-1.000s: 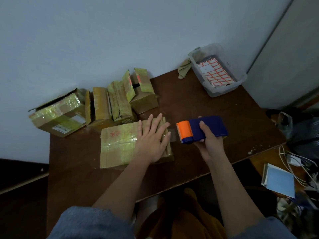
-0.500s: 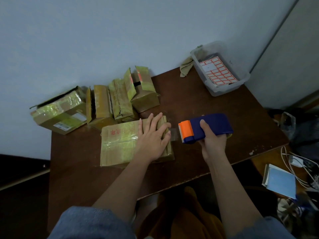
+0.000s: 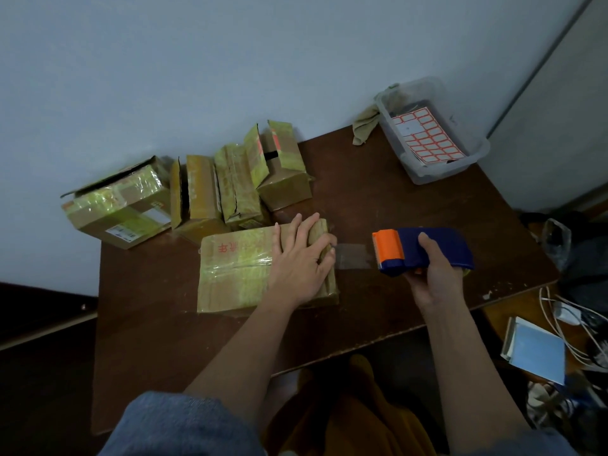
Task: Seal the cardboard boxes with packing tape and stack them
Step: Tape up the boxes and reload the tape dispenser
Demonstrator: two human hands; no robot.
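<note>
Pulled further right, the tape gun (image 3: 424,250) gripped in the right hand (image 3: 434,278) has drawn more tape (image 3: 353,256) off the box (image 3: 240,271) on the desk (image 3: 378,199), which the flat left hand (image 3: 297,264) pins, probably light and stiff.

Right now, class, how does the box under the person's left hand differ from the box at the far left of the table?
The box under the left hand lies flat with its flaps closed; the far-left box sits tilted with a flap lifted. The near box bears red printed characters; the far-left one carries a white label. Only the near box is being pressed down. Both are brown cardboard covered in shiny tape.
</note>
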